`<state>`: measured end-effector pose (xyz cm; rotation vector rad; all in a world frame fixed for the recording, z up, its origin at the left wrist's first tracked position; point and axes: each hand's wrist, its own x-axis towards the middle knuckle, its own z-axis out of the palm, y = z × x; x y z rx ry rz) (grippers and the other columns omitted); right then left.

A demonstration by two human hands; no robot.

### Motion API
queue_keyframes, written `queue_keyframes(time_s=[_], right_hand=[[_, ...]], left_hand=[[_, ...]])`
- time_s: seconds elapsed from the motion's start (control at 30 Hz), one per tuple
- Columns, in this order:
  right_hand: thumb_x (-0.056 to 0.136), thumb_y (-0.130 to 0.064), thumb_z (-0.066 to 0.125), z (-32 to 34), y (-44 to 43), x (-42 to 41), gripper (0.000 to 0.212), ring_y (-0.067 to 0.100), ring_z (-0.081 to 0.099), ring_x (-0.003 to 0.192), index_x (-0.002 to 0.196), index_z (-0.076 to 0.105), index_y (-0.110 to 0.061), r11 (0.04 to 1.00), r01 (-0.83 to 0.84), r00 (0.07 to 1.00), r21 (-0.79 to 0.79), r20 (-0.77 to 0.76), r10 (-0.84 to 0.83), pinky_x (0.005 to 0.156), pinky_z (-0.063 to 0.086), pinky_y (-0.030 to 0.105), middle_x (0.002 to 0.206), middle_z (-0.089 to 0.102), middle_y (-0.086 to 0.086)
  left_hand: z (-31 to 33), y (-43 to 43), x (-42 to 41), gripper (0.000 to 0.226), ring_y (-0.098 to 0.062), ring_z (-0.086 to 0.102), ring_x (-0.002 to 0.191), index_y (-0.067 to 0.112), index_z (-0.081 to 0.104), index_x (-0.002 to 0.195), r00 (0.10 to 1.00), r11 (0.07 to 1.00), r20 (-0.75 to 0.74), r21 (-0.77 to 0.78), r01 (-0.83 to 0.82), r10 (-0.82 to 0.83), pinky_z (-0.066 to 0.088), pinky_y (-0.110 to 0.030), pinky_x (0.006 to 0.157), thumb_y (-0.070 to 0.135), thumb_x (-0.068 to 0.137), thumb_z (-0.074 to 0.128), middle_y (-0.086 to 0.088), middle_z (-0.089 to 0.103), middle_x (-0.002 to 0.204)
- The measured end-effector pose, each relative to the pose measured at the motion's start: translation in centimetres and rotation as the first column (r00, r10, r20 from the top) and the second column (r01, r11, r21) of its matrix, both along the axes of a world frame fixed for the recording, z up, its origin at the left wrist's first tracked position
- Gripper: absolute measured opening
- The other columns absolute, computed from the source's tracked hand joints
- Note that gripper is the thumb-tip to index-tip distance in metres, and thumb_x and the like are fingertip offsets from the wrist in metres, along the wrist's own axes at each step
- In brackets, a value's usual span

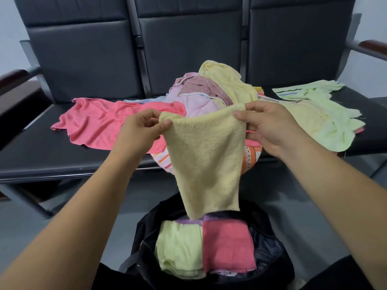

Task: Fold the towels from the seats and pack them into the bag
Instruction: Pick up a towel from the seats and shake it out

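Observation:
A pale yellow towel (pixel 204 162) hangs in front of me, its lower end reaching down to the open black bag (pixel 270 254) on the floor. My left hand (pixel 140 132) pinches its top left corner and my right hand (pixel 270 126) pinches the top right corner. Inside the bag lie a folded light green towel (pixel 180 250) and a folded pink towel (pixel 227 245), with a purple one partly hidden beneath. A heap of unfolded towels (pixel 209 91) lies on the black seats (pixel 52 155), including a spread pink towel (pixel 100 124) and light green towels (pixel 326 114).
The row of black padded seats has backrests (pixel 188 49) behind the heap and wooden-topped armrests at the left (pixel 12 78) and right (pixel 374 46). Grey floor (pixel 314 216) surrounds the bag.

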<state>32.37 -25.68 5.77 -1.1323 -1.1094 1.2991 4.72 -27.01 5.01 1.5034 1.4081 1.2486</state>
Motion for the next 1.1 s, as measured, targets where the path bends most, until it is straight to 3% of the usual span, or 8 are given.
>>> queue_keyframes(time_s=[0.17, 0.33, 0.47, 0.57, 0.67, 0.83, 1.0, 1.1], right_hand=[[0.086, -0.001, 0.073, -0.1, 0.0, 0.0, 0.023, 0.023, 0.074, 0.085, 0.108, 0.067, -0.001, 0.995, -0.018, 0.983, -0.094, -0.186, 0.0, 0.072, 0.062, 0.036, 0.095, 0.076, 0.012], [0.08, -0.003, 0.069, 0.5, -0.2, 0.4, 0.035, 0.02, 0.072, 0.105, 0.115, 0.067, 0.002, 0.932, -0.292, 0.842, -0.213, -0.519, 0.145, 0.088, 0.06, 0.033, 0.115, 0.073, 0.014], [0.084, 0.01, 0.064, -0.2, 0.3, 0.4, 0.026, 0.024, 0.073, 0.104, 0.11, 0.065, 0.008, 0.96, -0.18, 0.947, -0.215, -0.301, 0.11, 0.084, 0.061, 0.031, 0.113, 0.073, 0.018], [0.084, 0.005, 0.073, -0.7, 0.6, 0.6, 0.018, 0.029, 0.075, 0.092, 0.099, 0.065, -0.001, 0.984, -0.013, 0.996, -0.18, -0.09, -0.004, 0.077, 0.061, 0.037, 0.096, 0.075, 0.015], [0.085, -0.003, 0.076, -0.8, 0.5, 0.7, 0.014, 0.024, 0.074, 0.074, 0.093, 0.066, -0.008, 0.978, 0.004, 1.0, -0.207, -0.002, -0.004, 0.07, 0.06, 0.035, 0.084, 0.076, 0.009], [0.085, -0.003, 0.072, -0.7, 0.5, 1.0, 0.016, 0.021, 0.075, 0.08, 0.1, 0.07, -0.003, 0.969, -0.097, 0.982, -0.226, -0.179, 0.057, 0.07, 0.062, 0.033, 0.094, 0.077, 0.011], [0.073, -0.005, 0.075, -0.6, 0.9, 1.4, 0.056, 0.024, 0.07, 0.109, 0.126, 0.062, 0.008, 0.956, -0.212, 0.951, -0.205, -0.267, 0.154, 0.082, 0.06, 0.033, 0.123, 0.07, 0.019], [0.073, -0.003, 0.077, -1.0, 1.2, 1.5, 0.045, 0.025, 0.072, 0.106, 0.117, 0.068, 0.007, 0.98, -0.094, 0.97, -0.177, -0.236, 0.05, 0.083, 0.06, 0.033, 0.114, 0.074, 0.016]], left_hand=[[-0.1, 0.2, 0.0, 0.015, -0.008, 0.062, 0.06, 0.018, 0.068, 0.079, 0.997, 0.996, 0.055, -0.066, -0.054, 0.057, 0.045, -0.024, 0.066, 0.026, 0.085, 0.078, 0.001, 0.07, 0.07], [0.0, 0.2, 0.2, 0.021, -0.01, 0.061, 0.07, 0.013, 0.073, 0.096, 0.959, 0.99, 0.274, -0.098, 0.102, -0.072, 0.048, -0.02, 0.067, 0.014, 0.076, 0.078, 0.002, 0.071, 0.078], [-0.1, 0.0, 0.3, 0.014, -0.007, 0.064, 0.076, 0.01, 0.076, 0.099, 0.994, 1.0, -0.107, 0.029, 0.001, 0.002, 0.051, -0.016, 0.074, 0.004, 0.087, 0.075, -0.01, 0.074, 0.088], [-0.3, 0.1, 0.4, 0.012, -0.001, 0.047, 0.053, 0.007, 0.075, 0.093, 0.936, 0.987, -0.325, 0.125, -0.101, 0.137, 0.037, -0.011, 0.053, 0.018, 0.088, 0.076, -0.005, 0.059, 0.07], [-0.5, 0.2, 0.4, 0.02, -0.005, 0.047, 0.059, 0.008, 0.076, 0.09, 0.96, 0.987, -0.238, 0.089, -0.132, 0.15, 0.036, -0.013, 0.052, 0.028, 0.089, 0.076, -0.002, 0.06, 0.072], [-0.6, 0.4, 0.1, 0.044, -0.021, 0.055, 0.083, 0.002, 0.074, 0.088, 0.996, 0.997, 0.061, -0.041, -0.065, 0.067, 0.049, -0.039, 0.085, 0.043, 0.074, 0.086, -0.013, 0.066, 0.088], [-0.5, 0.3, 1.1, 0.007, -0.02, 0.071, 0.089, 0.011, 0.075, 0.091, 0.969, 0.998, 0.243, -0.046, -0.032, 0.043, 0.059, -0.032, 0.09, 0.016, 0.087, 0.074, -0.009, 0.076, 0.091], [-0.5, 0.3, 1.2, 0.007, -0.018, 0.072, 0.088, 0.014, 0.076, 0.092, 0.966, 1.0, 0.259, -0.002, -0.024, 0.024, 0.058, -0.03, 0.086, 0.01, 0.091, 0.071, -0.004, 0.077, 0.089]])
